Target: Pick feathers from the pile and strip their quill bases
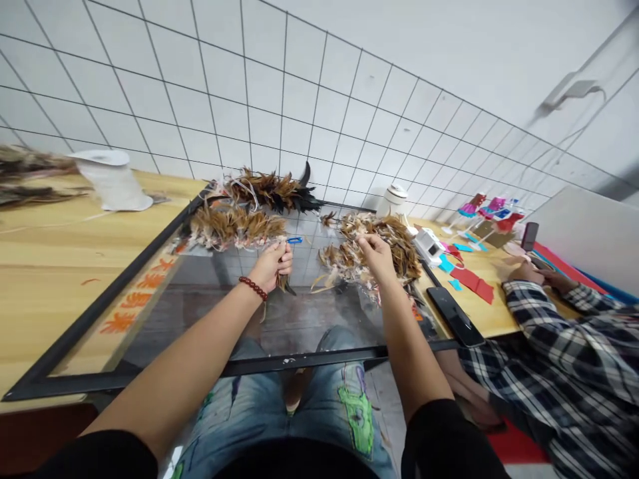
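My left hand (276,264), a red bead bracelet at its wrist, is closed over the glass-topped frame (299,303). Dark feathers (285,285) stick out below its fingers. A small blue loop (295,240) shows at the top of this hand; I cannot tell whether it is held or lies behind. My right hand (377,256) pinches at a heap of brown and white feathers (404,249), and what lies between its fingertips is too small to make out. Beyond the left hand lie a light brown feather bundle (234,225) and a darker one (272,189).
A white spool (112,183) stands at left on the wooden table (50,266). To the right are a phone (454,316), a white box-shaped device (429,245), a white lidded container (394,198) and red cloth pieces (474,285). A person in a plaid sleeve (532,303) sits at right.
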Tool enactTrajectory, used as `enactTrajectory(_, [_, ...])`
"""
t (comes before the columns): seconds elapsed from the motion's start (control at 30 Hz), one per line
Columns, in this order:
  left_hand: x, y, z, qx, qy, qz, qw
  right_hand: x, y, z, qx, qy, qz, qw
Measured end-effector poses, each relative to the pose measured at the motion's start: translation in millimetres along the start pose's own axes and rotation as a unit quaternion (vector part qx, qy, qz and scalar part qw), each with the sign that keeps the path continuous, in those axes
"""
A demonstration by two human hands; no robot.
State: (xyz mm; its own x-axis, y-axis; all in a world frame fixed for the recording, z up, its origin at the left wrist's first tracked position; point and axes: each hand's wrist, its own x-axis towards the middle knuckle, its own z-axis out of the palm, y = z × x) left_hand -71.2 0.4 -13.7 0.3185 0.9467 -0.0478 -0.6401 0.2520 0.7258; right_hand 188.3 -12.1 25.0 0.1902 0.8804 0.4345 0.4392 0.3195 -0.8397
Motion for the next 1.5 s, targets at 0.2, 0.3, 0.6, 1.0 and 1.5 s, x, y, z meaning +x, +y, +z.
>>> enactTrajectory(0.2, [5.2, -2.7, -1.6, -0.001, 0.031, 0.024, 0.999, 19.1, -25.2, 33.7, -0.343, -0.179, -0.050, 0.921])
enactTrajectory(0.3, [2.8, -4.6, 0.2, 0.022, 0.036, 0.031, 0.999, 29.8, -28.0, 78.9, -0.433, -0.200, -0.026, 0.879])
enactTrajectory(0.6, [4.2, -10.9, 2.7, 0.026, 0.079, 0.074, 0.994, 34.8, -15.4, 130.4, -0.440, -0.147, 0.009, 0.886])
enactTrajectory(1.0, [7.4, -10.0, 9.4, -0.077, 0.166, 0.098, 0.978, -38.4, -13.6, 140.4, -0.051, -0.087, -0.073, 0.992])
enactTrajectory(1.5, [0.6, -10.1, 8.4, -0.027, 0.086, 0.063, 0.994, -24.6, -14.7, 133.0, 0.162, -0.080, 0.056, 0.982])
